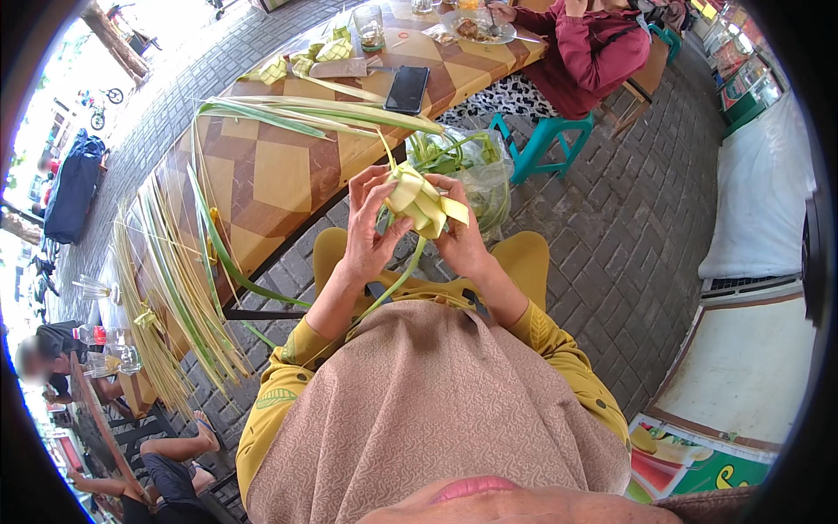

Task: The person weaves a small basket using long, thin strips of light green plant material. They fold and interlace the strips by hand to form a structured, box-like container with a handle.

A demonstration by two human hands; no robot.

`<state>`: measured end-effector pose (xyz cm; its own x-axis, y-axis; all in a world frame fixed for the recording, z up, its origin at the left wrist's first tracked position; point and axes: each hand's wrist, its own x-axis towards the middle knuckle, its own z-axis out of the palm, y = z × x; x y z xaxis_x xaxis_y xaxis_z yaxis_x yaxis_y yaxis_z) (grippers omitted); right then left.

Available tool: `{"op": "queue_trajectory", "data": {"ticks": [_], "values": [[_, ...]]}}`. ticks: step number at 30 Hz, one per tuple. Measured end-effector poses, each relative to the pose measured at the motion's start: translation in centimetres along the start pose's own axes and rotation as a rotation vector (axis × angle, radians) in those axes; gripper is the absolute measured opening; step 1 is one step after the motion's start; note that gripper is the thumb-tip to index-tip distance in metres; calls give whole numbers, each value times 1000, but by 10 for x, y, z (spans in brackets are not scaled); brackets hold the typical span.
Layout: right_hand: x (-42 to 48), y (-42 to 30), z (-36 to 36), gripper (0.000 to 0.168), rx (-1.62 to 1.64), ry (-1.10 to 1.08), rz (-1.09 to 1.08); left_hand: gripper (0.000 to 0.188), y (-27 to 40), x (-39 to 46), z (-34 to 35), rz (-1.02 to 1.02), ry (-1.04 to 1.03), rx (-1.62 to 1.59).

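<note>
A half-open woven pouch of pale green palm leaf (419, 200) is held up above my lap. My left hand (372, 219) grips its left side with thumb and fingers, and my right hand (458, 226) holds its right side. A leaf tail (406, 272) trails from it toward my left forearm, and a pointed tip sticks up at the top. Long palm leaf strips (288, 111) lie across the table (275, 173) beyond my hands, and a bundle of leaf strips (183, 262) hangs over its left end. Several finished-looking woven pouches (334, 49) lie at the far side.
A phone (406, 90), a knife in a paper sheath (340, 68) and a glass (369, 29) are on the table. A plastic bag of leaves (481, 177) stands below its edge. Another person (589, 52) sits eating at the far right, on a teal stool (556, 144).
</note>
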<state>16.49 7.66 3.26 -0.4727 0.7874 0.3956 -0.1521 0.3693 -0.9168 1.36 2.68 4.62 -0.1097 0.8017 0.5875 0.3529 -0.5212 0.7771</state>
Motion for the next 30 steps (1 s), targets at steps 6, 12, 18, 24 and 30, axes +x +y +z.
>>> {"op": "queue_trajectory", "data": {"ticks": [6, 12, 18, 24, 30], "values": [[-2, -7, -1, 52, 36, -28, 37, 38, 0, 4, -6, 22, -66, 36], [-1, -9, -4, 53, -106, -10, 0, 32, -1, 4, -5, 92, -75, 1], [-1, -5, -3, 53, -122, 11, 6, 25, 1, 6, -13, 128, -162, 199], [0, -2, -8, 54, -329, 25, -39, 25, 5, 1, -10, -63, -168, 285], [-2, -3, -6, 53, -357, 21, -230, 29, -13, -14, 0, -307, -70, -178]]}}
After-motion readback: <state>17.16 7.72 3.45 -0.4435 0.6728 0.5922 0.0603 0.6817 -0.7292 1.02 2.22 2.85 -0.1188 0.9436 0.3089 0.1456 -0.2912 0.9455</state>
